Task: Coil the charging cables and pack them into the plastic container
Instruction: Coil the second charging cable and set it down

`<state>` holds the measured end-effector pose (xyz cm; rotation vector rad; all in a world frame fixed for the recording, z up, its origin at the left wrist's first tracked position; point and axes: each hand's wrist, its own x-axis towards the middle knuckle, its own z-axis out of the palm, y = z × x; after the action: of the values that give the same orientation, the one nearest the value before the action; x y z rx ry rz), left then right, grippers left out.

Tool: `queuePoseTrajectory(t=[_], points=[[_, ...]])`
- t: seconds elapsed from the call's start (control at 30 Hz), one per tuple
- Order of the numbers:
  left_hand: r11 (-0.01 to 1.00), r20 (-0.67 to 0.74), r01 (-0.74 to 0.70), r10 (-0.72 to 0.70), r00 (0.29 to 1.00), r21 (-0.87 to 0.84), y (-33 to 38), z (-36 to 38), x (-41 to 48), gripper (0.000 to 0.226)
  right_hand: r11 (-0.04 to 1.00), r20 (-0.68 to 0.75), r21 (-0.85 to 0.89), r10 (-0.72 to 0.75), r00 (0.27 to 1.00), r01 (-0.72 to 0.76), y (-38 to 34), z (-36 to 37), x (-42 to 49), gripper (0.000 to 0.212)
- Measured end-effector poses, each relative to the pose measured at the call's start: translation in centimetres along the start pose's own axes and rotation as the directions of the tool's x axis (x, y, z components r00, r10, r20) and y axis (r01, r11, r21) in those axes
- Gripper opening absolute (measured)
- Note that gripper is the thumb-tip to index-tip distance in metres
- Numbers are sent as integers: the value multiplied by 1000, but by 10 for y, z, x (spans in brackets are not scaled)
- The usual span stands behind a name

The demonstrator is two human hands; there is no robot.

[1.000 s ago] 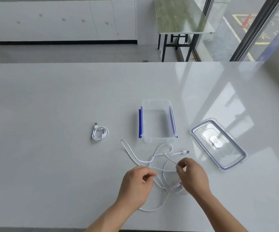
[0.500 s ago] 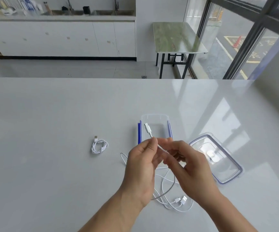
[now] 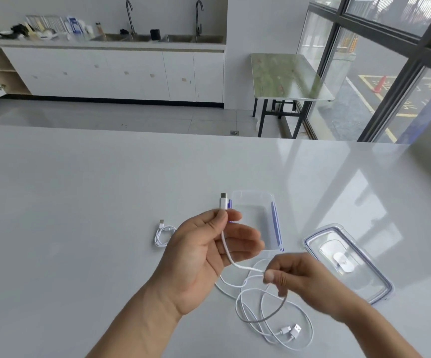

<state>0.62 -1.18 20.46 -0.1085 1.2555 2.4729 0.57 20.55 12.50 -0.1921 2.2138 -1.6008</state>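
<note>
1. The left hand (image 3: 209,251) pinches the cable (image 3: 231,262) just below its plug (image 3: 223,201), which points up; its other fingers are spread.
2. The right hand (image 3: 302,277) grips the same cable further along, fingers curled shut on it.
3. The rest lies in loose loops on the table (image 3: 80,215), towards its near edge.
4. The box (image 3: 274,218) stands open behind the hands, the lid (image 3: 369,275) to its right.
5. A coiled cable (image 3: 163,235) lies left of the box.

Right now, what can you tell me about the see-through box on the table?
The clear plastic container is rectangular, open and looks empty, with blue clip latches along its two long sides. It stands upright on the white table. Its lid lies apart on its right. The left hand hides its near-left corner; nothing visibly touches it.
</note>
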Motion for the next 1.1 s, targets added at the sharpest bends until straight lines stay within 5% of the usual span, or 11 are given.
queuePoseTrajectory(t=[0.1, 0.2, 0.3, 0.37, 0.47, 0.6, 0.73, 0.9, 1.0, 1.1], points=[[965, 55, 71, -88, 995, 252, -3, -6, -1, 23, 992, -90, -127, 9, 996, -20, -28, -15, 19, 26], [773, 36, 116, -177, 984, 623, -7, -4, 1, 25, 990, -115, -140, -36, 993, 20, -75, -17, 35, 25], [543, -65, 109, -99, 993, 833, -9, -5, 6, 25, 915, -170, -400, -130, 977, 53, -115, -3, 36, 28], [535, -120, 100, 3, 993, 839, -10, -7, 9, 27, 812, -267, -583, -236, 934, 39, -130, 8, 26, 29], [756, -197, 83, 62, 978, 649, -9, -12, 10, 29, 805, -358, -592, -318, 878, 50, -125, 22, 9, 20], [984, -182, 81, -51, 982, 160, -11, -6, 8, 25, 847, -408, -502, -409, 816, 173, -88, 48, 3, 13], [979, -99, 87, -106, 989, -186, -6, 2, 3, 32, 858, -408, -437, -457, 790, 271, -69, 63, -1, 19], [934, -75, 9, -38, 996, -358, 8, 5, 7, 24, 854, -439, -406, -496, 749, 327, -45, 57, -6, 12], [906, -34, -11, -4, 999, -424, 20, 2, 9, 42, 902, -275, -311, -388, 880, 301, -26, 49, -6, 8], [917, 50, 42, -25, 998, -396, 22, 0, 9, 64, 937, -60, -335, -125, 990, 98, -12, 29, 12, 14]])
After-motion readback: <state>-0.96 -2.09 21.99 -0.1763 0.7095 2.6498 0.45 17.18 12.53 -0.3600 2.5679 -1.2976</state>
